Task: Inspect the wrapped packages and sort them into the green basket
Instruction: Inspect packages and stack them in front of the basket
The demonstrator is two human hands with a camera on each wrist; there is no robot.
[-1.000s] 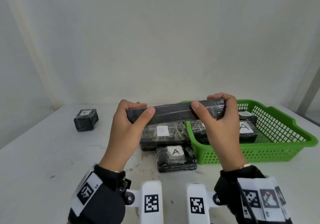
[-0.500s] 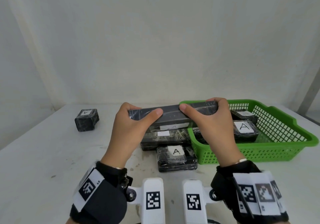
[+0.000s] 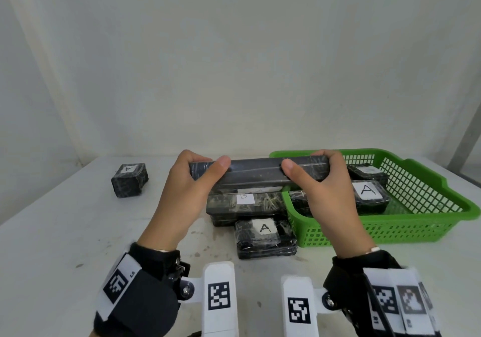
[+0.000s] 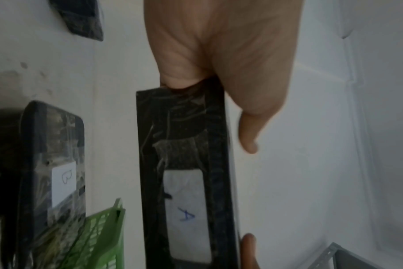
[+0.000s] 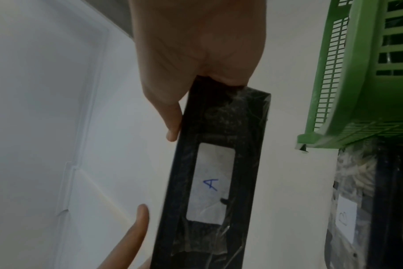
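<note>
I hold a long black wrapped package (image 3: 256, 172) level in the air with both hands. My left hand (image 3: 197, 170) grips its left end and my right hand (image 3: 316, 170) grips its right end. Its underside carries a white label with a blue A (image 5: 211, 184), also seen in the left wrist view on the package (image 4: 186, 182). The green basket (image 3: 426, 222) stands at the right and holds a package labelled A (image 3: 367, 193) and another package (image 3: 367, 171) behind it. Below the held package lie a package labelled B (image 3: 244, 201) and a smaller package labelled A (image 3: 265, 235).
A small black cube package labelled A (image 3: 129, 179) sits alone at the far left of the white table (image 3: 65, 232). A white wall rises behind the table. A grey metal post (image 3: 466, 144) stands at the far right.
Both hands have lowered the long package slightly and tilted it, so its dark side faces me. My right thumb has shifted along its front edge.
</note>
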